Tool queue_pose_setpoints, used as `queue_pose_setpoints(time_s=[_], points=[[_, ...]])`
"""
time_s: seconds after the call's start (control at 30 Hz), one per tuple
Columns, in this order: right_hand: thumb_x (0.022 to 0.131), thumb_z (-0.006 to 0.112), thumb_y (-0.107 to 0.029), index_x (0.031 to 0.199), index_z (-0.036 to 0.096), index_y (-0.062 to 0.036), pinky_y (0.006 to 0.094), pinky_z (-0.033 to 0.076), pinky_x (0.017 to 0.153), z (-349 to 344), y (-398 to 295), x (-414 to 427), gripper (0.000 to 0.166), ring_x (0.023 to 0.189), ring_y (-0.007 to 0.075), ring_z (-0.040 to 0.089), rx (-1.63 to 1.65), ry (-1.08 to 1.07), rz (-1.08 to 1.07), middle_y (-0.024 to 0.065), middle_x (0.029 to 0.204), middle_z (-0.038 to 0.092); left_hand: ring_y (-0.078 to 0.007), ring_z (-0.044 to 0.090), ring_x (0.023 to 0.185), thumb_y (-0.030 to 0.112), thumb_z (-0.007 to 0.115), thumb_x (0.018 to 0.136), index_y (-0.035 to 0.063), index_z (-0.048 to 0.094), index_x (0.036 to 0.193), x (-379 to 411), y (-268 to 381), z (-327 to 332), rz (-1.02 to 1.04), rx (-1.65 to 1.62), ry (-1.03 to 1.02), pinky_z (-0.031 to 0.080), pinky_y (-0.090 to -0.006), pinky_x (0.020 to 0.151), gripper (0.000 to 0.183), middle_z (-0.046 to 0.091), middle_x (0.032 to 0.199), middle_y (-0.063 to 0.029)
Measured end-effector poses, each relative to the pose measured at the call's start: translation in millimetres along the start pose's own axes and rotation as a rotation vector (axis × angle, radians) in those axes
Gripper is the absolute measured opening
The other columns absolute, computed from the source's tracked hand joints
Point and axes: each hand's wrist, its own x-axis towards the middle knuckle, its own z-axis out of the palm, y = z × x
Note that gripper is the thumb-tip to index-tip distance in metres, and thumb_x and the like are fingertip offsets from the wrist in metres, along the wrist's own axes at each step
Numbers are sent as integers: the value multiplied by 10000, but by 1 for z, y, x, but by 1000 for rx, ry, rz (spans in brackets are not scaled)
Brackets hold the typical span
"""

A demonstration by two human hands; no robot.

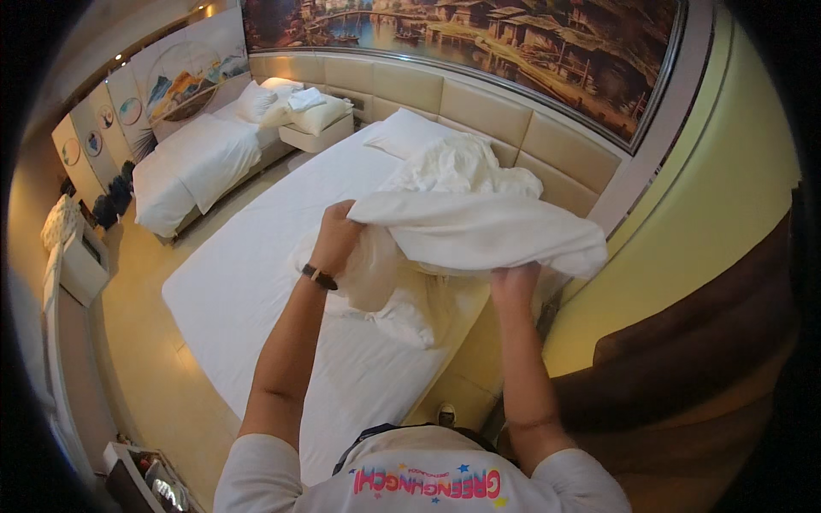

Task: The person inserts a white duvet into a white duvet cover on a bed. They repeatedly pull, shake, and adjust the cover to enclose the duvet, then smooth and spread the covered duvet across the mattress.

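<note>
Both of my arms reach out over a bed covered with a smooth white sheet. My left hand, with a dark band on its wrist, grips one corner of a white bed linen. At the lower edge of that linen my right hand holds it from below, its fingers hidden by the fabric. The linen is raised and spread between the hands, and part of it hangs loosely below. Just behind lies a crumpled cream-white duvet. A white pillow rests near the padded headboard.
A second bed with white bedding stands at the far left. Between the beds, a nightstand carries pillows. Dark curtains hang at the right, beside a yellowish wall. A tray with small items sits at lower left.
</note>
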Motion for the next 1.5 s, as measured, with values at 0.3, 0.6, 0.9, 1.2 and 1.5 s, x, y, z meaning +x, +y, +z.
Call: queue_pose_setpoints(time_s=[0.3, 0.6, 0.9, 1.2, 1.5], points=[[905, 486, -336, 1181, 504, -75, 362, 428, 921, -13, 95, -44, 380, 1055, 232, 519, -96, 120, 397, 77, 1178, 537, -121, 550, 798, 123, 609, 823, -16, 564, 1065, -54, -54, 70, -50, 107, -414, 457, -279, 698, 282, 622, 909, -70], [943, 376, -320, 1263, 457, -58, 474, 333, 1026, -84, 55, -105, 421, 1232, 290, 400, 190, 593, 903, 107, 1338, 434, -286, 524, 942, 570, 651, 726, 47, 496, 1159, -178, -274, 36, -1093, -525, 473, 413, -509, 800, 697, 566, 1049, -132], [946, 367, -254, 1227, 492, -43, 456, 368, 1002, -59, 26, -124, 372, 1181, 263, 460, 410, 393, 1004, 115, 1296, 475, -288, 478, 1125, 420, 530, 879, 16, 419, 1251, -90, -203, -20, -215, -1418, 444, 403, -419, 954, 560, 503, 1223, -140], [896, 367, -380, 1277, 439, -90, 478, 276, 1052, -29, 72, -182, 484, 1227, 297, 396, 283, 100, 730, 95, 1314, 453, -254, 543, 988, 78, 616, 772, -47, 447, 1143, -188, -108, -46, -57, -72, 622, 431, -348, 849, 427, 557, 1072, -170], [901, 382, -483, 1312, 381, -78, 441, 360, 999, -37, 124, -180, 576, 1178, 291, 439, -85, -40, 1108, 109, 1316, 436, -229, 460, 1156, 292, 475, 923, 42, 379, 1280, -257, -138, -5, -564, -1103, 262, 376, -371, 977, 446, 493, 1236, -103]])
